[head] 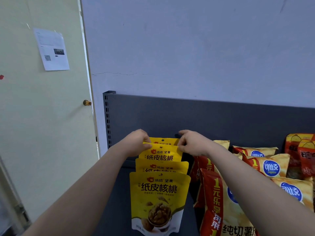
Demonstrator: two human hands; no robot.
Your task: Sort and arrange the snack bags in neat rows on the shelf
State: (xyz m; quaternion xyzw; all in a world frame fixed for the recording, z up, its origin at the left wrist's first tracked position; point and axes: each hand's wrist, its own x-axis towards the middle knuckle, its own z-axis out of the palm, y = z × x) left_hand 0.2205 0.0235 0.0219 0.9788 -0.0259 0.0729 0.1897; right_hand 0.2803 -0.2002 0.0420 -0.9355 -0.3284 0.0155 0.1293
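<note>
Several yellow walnut bags stand one behind another in a row on the dark grey shelf (119, 210). The front yellow bag (159, 200) is nearest me. My left hand (139, 143) pinches the top left corner of the rear yellow bags (162, 154), and my right hand (192, 143) pinches their top right corner, close to the shelf's back panel (221, 120). To the right stand red-and-gold chip bags (269, 166), partly hidden by my right forearm.
Dark red snack bags (301, 154) lean at the far right against the back panel. A pale door (42, 116) with a taped paper (51, 48) and a brass knob (87, 102) is left of the shelf upright (107, 120). Grey wall rises behind.
</note>
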